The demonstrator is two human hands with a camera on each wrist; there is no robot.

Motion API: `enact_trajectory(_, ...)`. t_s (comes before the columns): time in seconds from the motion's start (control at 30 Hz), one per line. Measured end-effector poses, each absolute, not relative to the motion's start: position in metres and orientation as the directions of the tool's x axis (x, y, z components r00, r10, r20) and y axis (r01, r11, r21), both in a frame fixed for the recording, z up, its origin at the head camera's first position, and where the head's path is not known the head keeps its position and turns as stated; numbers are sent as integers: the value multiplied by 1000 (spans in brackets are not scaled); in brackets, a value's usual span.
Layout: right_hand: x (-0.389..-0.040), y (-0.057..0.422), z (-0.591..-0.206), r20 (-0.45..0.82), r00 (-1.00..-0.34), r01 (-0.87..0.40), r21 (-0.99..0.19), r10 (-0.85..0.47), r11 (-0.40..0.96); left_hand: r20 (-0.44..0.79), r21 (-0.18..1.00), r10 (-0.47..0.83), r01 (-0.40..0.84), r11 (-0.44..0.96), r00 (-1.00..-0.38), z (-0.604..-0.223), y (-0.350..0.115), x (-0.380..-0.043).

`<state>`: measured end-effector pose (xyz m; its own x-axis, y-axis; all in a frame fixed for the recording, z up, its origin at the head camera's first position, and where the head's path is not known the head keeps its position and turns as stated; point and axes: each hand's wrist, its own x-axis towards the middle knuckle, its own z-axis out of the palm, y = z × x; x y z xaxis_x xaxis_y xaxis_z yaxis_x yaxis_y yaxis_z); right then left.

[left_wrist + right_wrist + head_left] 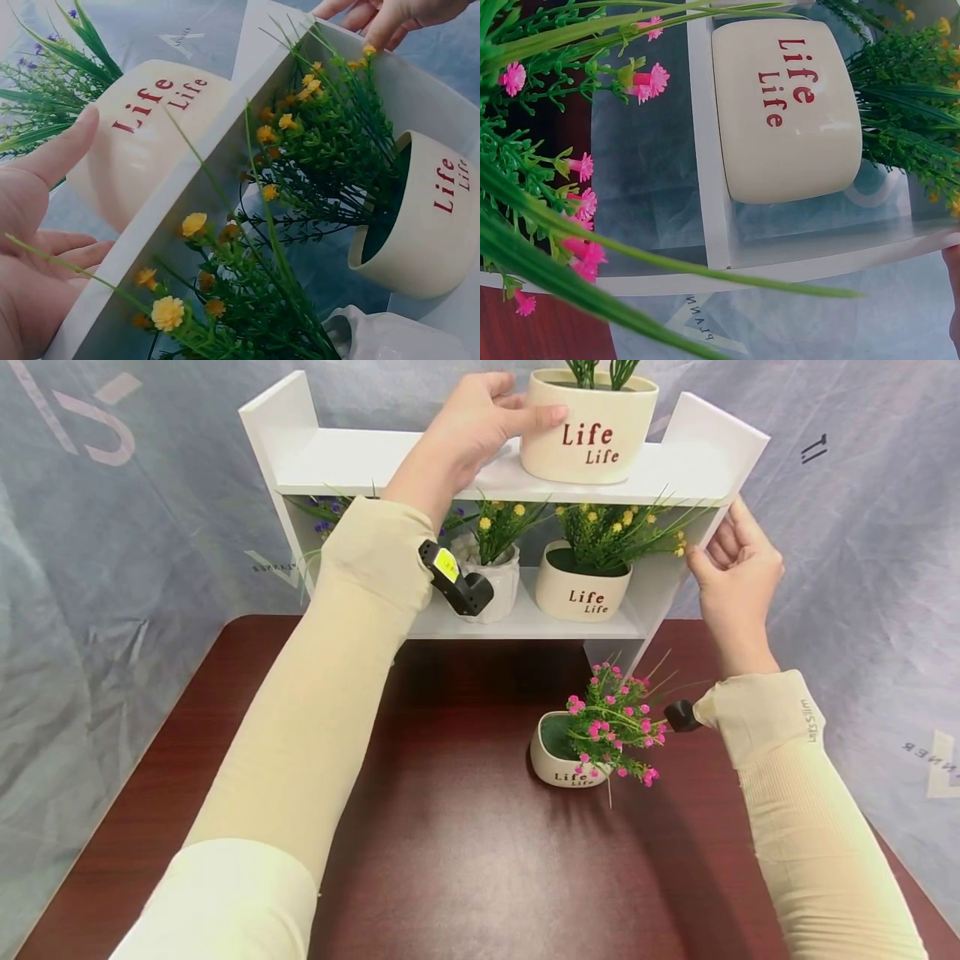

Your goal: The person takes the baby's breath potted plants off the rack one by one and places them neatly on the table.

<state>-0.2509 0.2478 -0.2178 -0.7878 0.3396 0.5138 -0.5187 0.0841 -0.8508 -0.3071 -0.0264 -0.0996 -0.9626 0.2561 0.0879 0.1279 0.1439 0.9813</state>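
A cream oval pot lettered "Life" (585,439), planted with green blades and small purple flowers, stands on the top board of a white shelf (360,456). My left hand (480,427) is at the pot's left end; its straight thumb touches the front face, and its other fingers lie loosely beside that end. On the right, my right hand (738,577) holds the shelf's side panel, thumb at the front edge and fingers on the outer side. The right wrist view shows only a sliver of that hand at its right edge.
On the middle board stand a cream "Life" pot (585,593) with yellow flowers and a white textured pot (498,581). Purple flowers (324,522) show at the left. A pink-flowered pot (558,768) stands on the dark red table (450,852), near the right forearm. Grey cloth (97,593) hangs behind.
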Motion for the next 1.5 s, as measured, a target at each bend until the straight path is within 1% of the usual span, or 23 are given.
enact_trajectory(0.27,-255,252,-220,505,-792,-515,-854,343,67,107,950,248,172,259,-963,-104,-23,-306)
enact_trajectory(0.37,-257,253,-221,507,-790,-515,-854,344,76,115,945,256,185,270,-960,-105,-22,-306)
enact_trajectory(0.67,-260,256,-223,524,-779,-516,-848,345,121,147,959,301,211,192,-942,-106,-19,-306)
enact_trajectory(0.8,-259,256,-223,519,-782,-515,-850,346,112,156,961,300,215,175,-941,-107,-16,-305)
enact_trajectory(0.93,-256,257,-222,511,-785,-512,-853,350,97,161,958,295,221,183,-942,-108,-13,-304)
enact_trajectory(1.1,-254,258,-221,513,-782,-486,-858,354,169,176,946,292,243,213,-940,-110,-13,-302)
enact_trajectory(1.4,-251,256,-223,504,-786,-447,-864,359,233,189,937,266,255,241,-945,-113,-19,-298)
enact_trajectory(1.5,-248,254,-222,506,-786,-457,-863,355,218,195,938,258,257,233,-946,-113,-20,-297)
